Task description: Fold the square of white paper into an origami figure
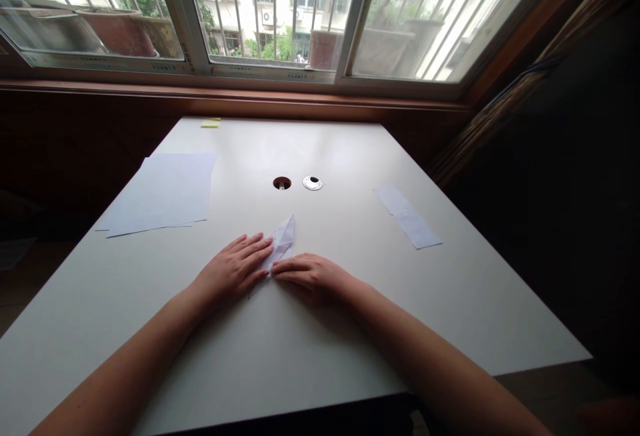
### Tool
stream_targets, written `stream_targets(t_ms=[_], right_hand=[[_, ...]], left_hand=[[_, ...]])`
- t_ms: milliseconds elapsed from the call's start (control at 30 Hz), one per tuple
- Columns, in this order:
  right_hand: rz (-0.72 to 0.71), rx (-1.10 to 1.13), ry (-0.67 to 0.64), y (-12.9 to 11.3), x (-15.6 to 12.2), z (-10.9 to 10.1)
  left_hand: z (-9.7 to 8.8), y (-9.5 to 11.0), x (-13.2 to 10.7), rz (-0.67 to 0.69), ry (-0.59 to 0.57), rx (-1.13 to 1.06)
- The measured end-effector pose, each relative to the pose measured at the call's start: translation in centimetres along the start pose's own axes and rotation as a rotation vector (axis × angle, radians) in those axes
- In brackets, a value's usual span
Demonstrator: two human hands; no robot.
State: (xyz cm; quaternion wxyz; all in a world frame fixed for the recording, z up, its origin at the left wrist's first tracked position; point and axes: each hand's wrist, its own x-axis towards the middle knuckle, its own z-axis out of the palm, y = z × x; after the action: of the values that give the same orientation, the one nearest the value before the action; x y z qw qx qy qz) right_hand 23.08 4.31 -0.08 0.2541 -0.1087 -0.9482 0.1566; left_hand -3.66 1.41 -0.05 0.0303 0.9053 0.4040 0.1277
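Observation:
A folded sheet of white paper point(284, 235) lies at the middle of the white table, narrowed to a point at its far end and at its near end. My left hand point(235, 264) rests flat on its left side, fingers stretched out across the folds. Against its right edge lies my right hand point(309, 276), fingers together and bent, thumb tucked under. The fingertips of both hands almost meet near the paper's lower part. Whether the right fingers pinch the paper's edge is hard to see.
Loose white sheets point(165, 189) lie at the table's left edge. A creased paper strip point(407, 216) is on the right. Beyond the hands are a round hole point(282, 183) and its metal cover point(313, 183). A yellow pad point(211, 123) sits at the far edge, below the window.

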Motion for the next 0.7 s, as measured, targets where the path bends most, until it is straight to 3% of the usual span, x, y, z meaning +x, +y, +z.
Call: stream_targets(t_ms=[300,700], right_hand=[[0.158,-0.123,0.089,1.7,-0.8,-1.1],[0.159,-0.11,0.105,1.5,-0.7,-1.5]], left_hand=[[0.2,0.3,-0.1,0.011,-0.025,0.035],[0.0,0.6,-0.3,0.044,-0.063,0.075]])
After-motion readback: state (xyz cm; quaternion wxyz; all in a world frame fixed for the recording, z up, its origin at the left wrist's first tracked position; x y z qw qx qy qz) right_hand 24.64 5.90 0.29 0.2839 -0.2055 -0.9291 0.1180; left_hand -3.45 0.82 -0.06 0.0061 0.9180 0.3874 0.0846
